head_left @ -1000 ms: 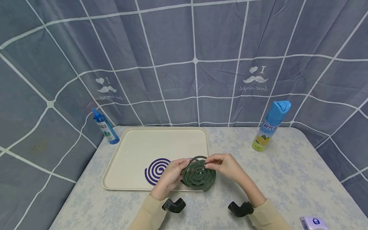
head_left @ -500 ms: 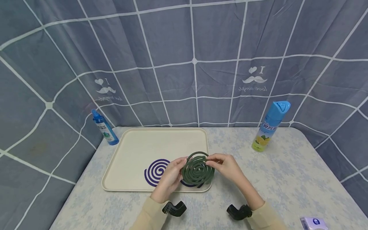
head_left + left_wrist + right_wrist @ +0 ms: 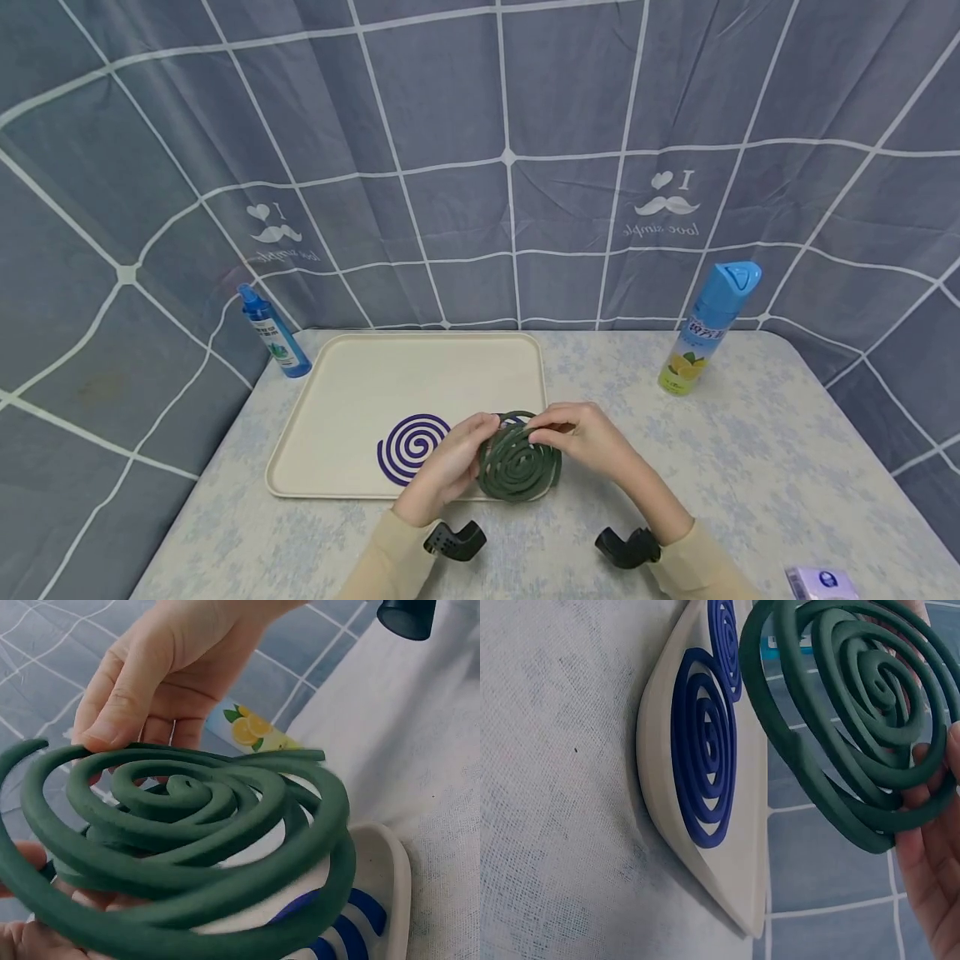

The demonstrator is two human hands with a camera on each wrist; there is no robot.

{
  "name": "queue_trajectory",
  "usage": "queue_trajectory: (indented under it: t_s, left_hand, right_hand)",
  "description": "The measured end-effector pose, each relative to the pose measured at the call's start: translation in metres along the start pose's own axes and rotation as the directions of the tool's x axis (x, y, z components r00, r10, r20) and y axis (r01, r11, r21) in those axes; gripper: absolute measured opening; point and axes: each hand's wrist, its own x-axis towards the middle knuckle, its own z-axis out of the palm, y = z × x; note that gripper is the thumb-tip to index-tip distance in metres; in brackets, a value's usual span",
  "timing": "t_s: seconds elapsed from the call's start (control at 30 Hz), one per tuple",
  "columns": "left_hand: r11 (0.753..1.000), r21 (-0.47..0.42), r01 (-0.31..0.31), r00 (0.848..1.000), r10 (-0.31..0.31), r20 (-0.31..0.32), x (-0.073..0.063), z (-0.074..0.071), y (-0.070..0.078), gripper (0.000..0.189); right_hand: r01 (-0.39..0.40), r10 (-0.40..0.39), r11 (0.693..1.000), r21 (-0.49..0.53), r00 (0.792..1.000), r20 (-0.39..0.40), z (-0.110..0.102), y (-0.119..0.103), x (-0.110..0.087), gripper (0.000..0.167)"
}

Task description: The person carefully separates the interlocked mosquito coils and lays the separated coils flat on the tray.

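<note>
Dark green mosquito coils (image 3: 519,467), several turns loosely overlapping, are held up over the tray's front right corner. My left hand (image 3: 453,457) grips their left edge, with fingers underneath in the left wrist view. At their upper right edge, the thumb and fingers of my right hand (image 3: 577,432) pinch the green strand. How many coils are stacked cannot be told. A purple-blue mosquito coil (image 3: 397,475) lies flat on the cream tray (image 3: 420,367), left of my left hand. The right wrist view shows a second purple-blue coil (image 3: 679,742) on the tray, mostly hidden from the head view.
A blue spray bottle (image 3: 275,333) stands beyond the tray's left side. To the right is a blue and yellow-green aerosol can (image 3: 701,333) with lemons on it. A purple packet (image 3: 821,582) lies at the front right. A grey checked curtain (image 3: 570,108) hangs behind the table.
The green coils rose and tilted slightly half a second ago, uncovering some purple-blue coil below, then came down again. Both hands keep their hold, and the right fingers have shifted slightly left.
</note>
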Motion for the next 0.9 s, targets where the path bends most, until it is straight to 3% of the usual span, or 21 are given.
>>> queue_trajectory:
  t_s: [0.23, 0.63, 0.9]
  left_hand:
    - [1.000, -0.022, -0.021, 0.999, 0.022, 0.041, -0.0022, -0.0001, 0.0024, 0.042]
    - [0.992, -0.123, -0.009, 0.999, 0.014, 0.039, 0.0006, -0.0009, 0.0034, 0.041]
    - [0.991, -0.128, -0.026, 0.999, 0.028, 0.015, -0.0010, 0.0005, 0.0014, 0.041]
  right_hand:
    - [-0.125, 0.125, 0.992, 0.000, 0.992, -0.022, 0.0014, -0.0040, 0.0014, 0.008]
    - [-0.044, 0.043, 0.999, -0.027, 0.998, -0.043, 0.0037, -0.0041, 0.0055, 0.007]
    - [-0.179, 0.177, 0.983, -0.038, 0.983, -0.053, 0.0065, -0.0024, -0.0001, 0.012]
